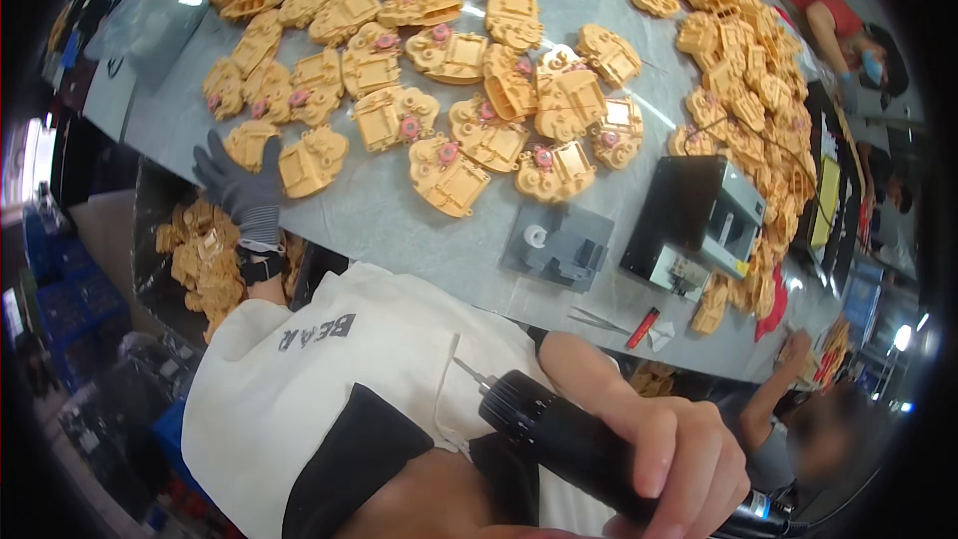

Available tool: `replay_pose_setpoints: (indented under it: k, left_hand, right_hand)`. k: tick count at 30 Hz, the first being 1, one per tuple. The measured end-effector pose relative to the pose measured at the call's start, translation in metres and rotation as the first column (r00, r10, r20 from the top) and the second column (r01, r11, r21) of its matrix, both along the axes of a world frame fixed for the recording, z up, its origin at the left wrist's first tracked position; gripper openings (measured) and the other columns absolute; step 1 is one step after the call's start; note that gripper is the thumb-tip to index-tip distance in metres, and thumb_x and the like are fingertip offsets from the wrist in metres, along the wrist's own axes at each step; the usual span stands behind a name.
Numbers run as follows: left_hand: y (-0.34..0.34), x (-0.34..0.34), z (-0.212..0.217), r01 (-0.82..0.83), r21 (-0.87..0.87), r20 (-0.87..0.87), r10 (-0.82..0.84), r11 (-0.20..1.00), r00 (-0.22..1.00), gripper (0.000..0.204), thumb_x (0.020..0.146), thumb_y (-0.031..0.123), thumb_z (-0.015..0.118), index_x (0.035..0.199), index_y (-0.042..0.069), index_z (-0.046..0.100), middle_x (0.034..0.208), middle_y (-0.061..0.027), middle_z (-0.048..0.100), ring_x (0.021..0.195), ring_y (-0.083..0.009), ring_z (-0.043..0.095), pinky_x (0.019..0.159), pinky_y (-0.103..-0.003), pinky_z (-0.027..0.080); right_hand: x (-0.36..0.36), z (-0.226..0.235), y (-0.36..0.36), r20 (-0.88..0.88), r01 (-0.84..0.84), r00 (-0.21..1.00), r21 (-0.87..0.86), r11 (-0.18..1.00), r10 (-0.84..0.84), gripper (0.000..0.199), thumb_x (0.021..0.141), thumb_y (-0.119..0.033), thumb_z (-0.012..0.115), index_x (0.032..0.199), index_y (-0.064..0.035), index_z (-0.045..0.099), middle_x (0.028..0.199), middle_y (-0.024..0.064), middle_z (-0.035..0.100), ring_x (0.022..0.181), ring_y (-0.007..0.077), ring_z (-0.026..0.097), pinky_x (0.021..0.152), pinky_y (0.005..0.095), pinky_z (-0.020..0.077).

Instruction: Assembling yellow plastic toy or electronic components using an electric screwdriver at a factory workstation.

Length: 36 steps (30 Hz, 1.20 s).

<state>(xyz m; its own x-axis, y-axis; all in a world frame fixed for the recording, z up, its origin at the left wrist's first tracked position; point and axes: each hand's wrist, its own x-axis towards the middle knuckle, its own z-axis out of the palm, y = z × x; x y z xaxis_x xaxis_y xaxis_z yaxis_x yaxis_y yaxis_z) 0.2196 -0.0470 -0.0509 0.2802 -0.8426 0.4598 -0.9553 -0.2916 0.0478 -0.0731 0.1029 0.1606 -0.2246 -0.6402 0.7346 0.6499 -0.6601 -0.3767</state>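
Note:
My left hand (239, 185), in a grey glove, reaches over the table's left edge with its fingers spread. It lies against a yellow-orange plastic housing (251, 145), and its thumb is beside another housing (311, 162). Whether it presses on either one I cannot tell. Bare and close to the camera, my right hand (689, 459) is wrapped round a black electric screwdriver (559, 429). The thin bit points up and left, over my white shirt, away from the parts. Several housings with small pink-red pieces (447, 175) are spread across the grey table (379, 225).
A grey fixture block (559, 248) stands near the front edge, left of a black box-shaped device (689, 225). Tweezers (597, 321) and a red-handled tool (644, 327) lie nearby. Housings (738, 90) are heaped at right. A bin (160, 269) of housings stands below my left arm. Other people work at right.

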Motion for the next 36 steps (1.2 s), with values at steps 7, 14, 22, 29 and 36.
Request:
replay_pose_setpoints:
  k: [7, 14, 22, 29, 36]
  left_hand:
    - [-0.055, 0.021, -0.048, 0.233, -0.037, -0.501, -0.220, 0.972, 0.837, 0.064, 0.078, 0.043, 0.060, 0.126, 0.006, 0.039, 0.130, -0.0216, 0.033, 0.120, -0.0352, 0.032, 0.097, -0.041, 0.031]
    - [-0.053, -0.021, 0.005, 0.364, -0.212, -0.232, -0.408, 0.907, 0.883, 0.056, 0.082, 0.031, 0.058, 0.126, 0.004, 0.038, 0.132, -0.0220, 0.030, 0.123, -0.0351, 0.029, 0.100, -0.040, 0.027]
    - [0.053, -0.199, 0.030, 0.968, 0.130, -0.301, -0.938, -0.216, -0.169, 0.055, 0.076, 0.044, 0.057, 0.124, 0.021, 0.045, 0.137, -0.0142, 0.030, 0.127, -0.0385, 0.022, 0.100, -0.063, 0.001]
    - [0.013, -0.256, 0.029, 0.935, 0.303, -0.326, -0.942, -0.185, -0.081, 0.043, 0.076, 0.029, 0.057, 0.117, 0.018, 0.049, 0.125, -0.0158, 0.041, 0.124, -0.0366, 0.029, 0.100, -0.063, 0.007]
    - [-0.020, -0.255, 0.018, 0.931, 0.359, -0.189, -0.982, -0.059, 0.011, 0.051, 0.078, 0.039, 0.056, 0.125, 0.021, 0.045, 0.126, -0.0156, 0.040, 0.125, -0.0372, 0.027, 0.102, -0.059, 0.004]
  right_hand:
    - [-0.012, 0.006, 0.023, 0.003, 0.208, 0.976, 0.274, 0.939, -0.217, 0.016, 0.074, 0.005, 0.060, 0.069, -0.0110, 0.061, 0.093, -0.0036, 0.062, 0.086, 0.0093, 0.056, 0.084, 0.0288, 0.0374]
    - [-0.044, -0.047, 0.017, 0.183, 0.302, 0.937, 0.002, 0.953, -0.297, 0.015, 0.075, 0.005, 0.055, 0.067, -0.0074, 0.050, 0.069, 0.0067, 0.059, 0.069, 0.0210, 0.062, 0.076, 0.0333, 0.0456]
    - [-0.076, -0.077, 0.044, -0.147, 0.515, 0.856, 0.161, 0.842, -0.496, 0.027, 0.071, 0.001, 0.067, 0.085, -0.0114, 0.049, 0.081, 0.0015, 0.058, 0.075, 0.0175, 0.060, 0.074, 0.0306, 0.0448]
    - [-0.105, -0.072, 0.064, -0.070, 0.371, 0.927, 0.030, 0.928, -0.368, 0.009, 0.076, 0.003, 0.061, 0.077, -0.0037, 0.054, 0.090, 0.0146, 0.060, 0.078, 0.0287, 0.061, 0.075, 0.0376, 0.0478]
    - [-0.133, -0.052, 0.099, -0.282, 0.582, 0.752, -0.141, 0.801, -0.596, 0.008, 0.073, 0.001, 0.063, 0.077, -0.0010, 0.056, 0.093, 0.0193, 0.059, 0.082, 0.0315, 0.060, 0.076, 0.0405, 0.0475]
